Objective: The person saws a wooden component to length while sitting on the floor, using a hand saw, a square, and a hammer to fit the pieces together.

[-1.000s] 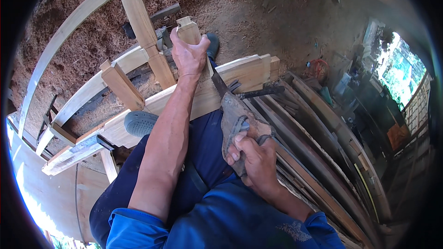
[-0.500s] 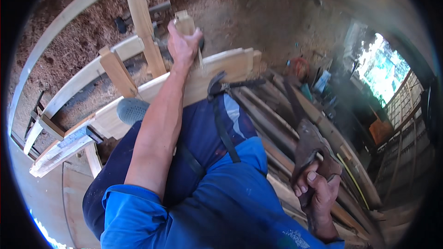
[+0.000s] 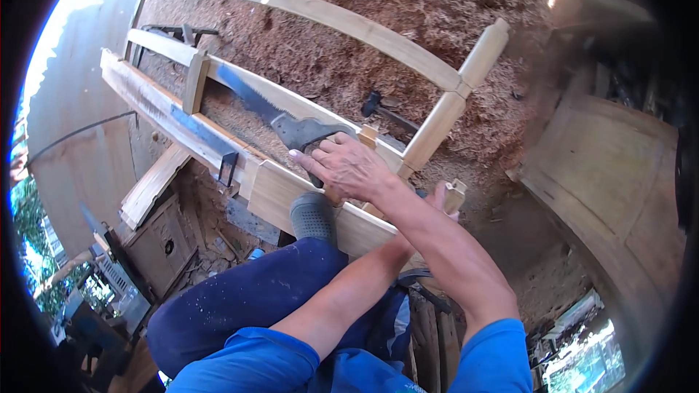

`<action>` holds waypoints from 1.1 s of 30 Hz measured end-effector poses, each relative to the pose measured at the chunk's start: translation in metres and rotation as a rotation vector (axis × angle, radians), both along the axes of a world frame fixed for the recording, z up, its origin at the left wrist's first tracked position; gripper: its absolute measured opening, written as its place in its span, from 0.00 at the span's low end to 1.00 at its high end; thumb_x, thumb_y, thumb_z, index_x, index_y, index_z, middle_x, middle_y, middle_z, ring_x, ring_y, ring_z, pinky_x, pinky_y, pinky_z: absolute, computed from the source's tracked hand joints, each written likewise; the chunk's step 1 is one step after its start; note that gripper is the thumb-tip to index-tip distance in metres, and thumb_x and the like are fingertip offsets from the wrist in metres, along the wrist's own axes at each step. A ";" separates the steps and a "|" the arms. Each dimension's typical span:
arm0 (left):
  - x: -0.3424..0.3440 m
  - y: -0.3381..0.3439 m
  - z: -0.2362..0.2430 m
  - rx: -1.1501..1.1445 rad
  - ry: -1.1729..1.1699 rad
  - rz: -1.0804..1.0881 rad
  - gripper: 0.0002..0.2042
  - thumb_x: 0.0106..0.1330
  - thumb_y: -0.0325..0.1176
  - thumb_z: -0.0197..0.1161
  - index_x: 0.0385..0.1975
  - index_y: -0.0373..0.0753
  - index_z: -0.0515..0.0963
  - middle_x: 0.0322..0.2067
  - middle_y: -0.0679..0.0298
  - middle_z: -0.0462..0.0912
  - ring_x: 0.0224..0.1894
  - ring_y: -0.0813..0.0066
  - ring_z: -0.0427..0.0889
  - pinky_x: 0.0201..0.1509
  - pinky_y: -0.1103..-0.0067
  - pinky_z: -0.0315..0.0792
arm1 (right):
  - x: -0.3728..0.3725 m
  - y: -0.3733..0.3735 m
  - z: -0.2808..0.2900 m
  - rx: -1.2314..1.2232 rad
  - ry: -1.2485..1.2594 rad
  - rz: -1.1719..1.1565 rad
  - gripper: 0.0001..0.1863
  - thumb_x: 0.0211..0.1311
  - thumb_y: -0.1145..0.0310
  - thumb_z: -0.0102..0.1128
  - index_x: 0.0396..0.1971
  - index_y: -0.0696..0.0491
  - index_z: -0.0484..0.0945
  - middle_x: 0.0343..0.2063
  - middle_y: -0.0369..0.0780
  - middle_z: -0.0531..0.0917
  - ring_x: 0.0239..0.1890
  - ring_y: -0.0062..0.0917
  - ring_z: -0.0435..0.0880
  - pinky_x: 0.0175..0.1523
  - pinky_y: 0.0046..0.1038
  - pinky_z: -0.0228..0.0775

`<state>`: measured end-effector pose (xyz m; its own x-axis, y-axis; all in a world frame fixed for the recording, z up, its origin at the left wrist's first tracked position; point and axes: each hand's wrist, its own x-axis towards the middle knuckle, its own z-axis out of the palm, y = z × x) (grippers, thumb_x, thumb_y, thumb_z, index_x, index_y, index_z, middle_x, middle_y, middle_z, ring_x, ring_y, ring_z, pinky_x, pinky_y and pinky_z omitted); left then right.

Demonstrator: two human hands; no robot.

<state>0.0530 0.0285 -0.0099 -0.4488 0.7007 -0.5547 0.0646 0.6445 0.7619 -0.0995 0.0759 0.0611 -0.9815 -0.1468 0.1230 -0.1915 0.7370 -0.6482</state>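
The right hand [image 3: 353, 167] is holding a handsaw [image 3: 291, 129] over a pale wooden frame [image 3: 437, 125], its forearm [image 3: 451, 244] crossing above the left forearm [image 3: 342, 295]; the left hand [image 3: 439, 198] is gripping a squared timber [image 3: 456, 191].

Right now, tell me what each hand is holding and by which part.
The right hand grips a handsaw by its handle; the left hand holds a wooden piece near its end.

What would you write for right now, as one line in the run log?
right grip: holding handsaw | left grip: around end of pale wood piece | right forearm: crossing over left forearm
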 end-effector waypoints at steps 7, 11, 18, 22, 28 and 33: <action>0.014 0.023 0.011 -0.062 -0.077 -0.057 0.33 0.53 0.40 0.75 0.55 0.37 0.64 0.43 0.39 0.81 0.44 0.37 0.82 0.47 0.54 0.75 | -0.019 -0.014 -0.059 0.068 0.091 0.045 0.13 0.68 0.66 0.51 0.47 0.51 0.80 0.36 0.36 0.84 0.49 0.30 0.80 0.56 0.32 0.70; -0.006 -0.012 0.004 -0.085 0.122 0.018 0.31 0.52 0.42 0.76 0.50 0.35 0.65 0.37 0.37 0.81 0.41 0.39 0.83 0.45 0.55 0.76 | 0.097 0.007 0.021 -0.369 0.015 -0.696 0.14 0.55 0.74 0.64 0.43 0.56 0.79 0.32 0.42 0.80 0.42 0.37 0.82 0.47 0.39 0.74; 0.000 0.023 0.007 -0.242 0.005 -0.214 0.32 0.52 0.44 0.76 0.46 0.31 0.65 0.33 0.39 0.83 0.37 0.40 0.85 0.46 0.58 0.78 | 0.374 -0.103 0.024 0.005 -0.658 -0.840 0.19 0.49 0.63 0.73 0.37 0.53 0.74 0.34 0.44 0.75 0.37 0.40 0.77 0.41 0.40 0.68; 0.002 0.017 0.005 -0.176 0.041 -0.196 0.33 0.52 0.44 0.76 0.48 0.29 0.64 0.35 0.37 0.83 0.40 0.39 0.85 0.48 0.58 0.78 | 0.424 -0.151 0.010 0.038 -0.825 -0.809 0.19 0.50 0.66 0.69 0.40 0.55 0.74 0.37 0.45 0.74 0.40 0.42 0.77 0.44 0.42 0.71; -0.002 0.017 0.000 -0.149 0.120 -0.210 0.35 0.52 0.45 0.75 0.49 0.27 0.64 0.39 0.33 0.81 0.43 0.38 0.84 0.51 0.59 0.78 | 0.441 -0.078 0.021 -0.112 -0.978 -0.745 0.17 0.48 0.70 0.64 0.40 0.52 0.74 0.35 0.45 0.77 0.33 0.46 0.80 0.38 0.46 0.76; 0.002 0.023 0.010 -0.206 0.101 -0.227 0.35 0.52 0.45 0.74 0.50 0.26 0.65 0.39 0.33 0.82 0.43 0.39 0.84 0.51 0.59 0.78 | 0.361 0.102 0.025 -0.301 -0.758 -1.012 0.15 0.71 0.57 0.57 0.50 0.49 0.73 0.23 0.48 0.84 0.29 0.45 0.87 0.37 0.46 0.78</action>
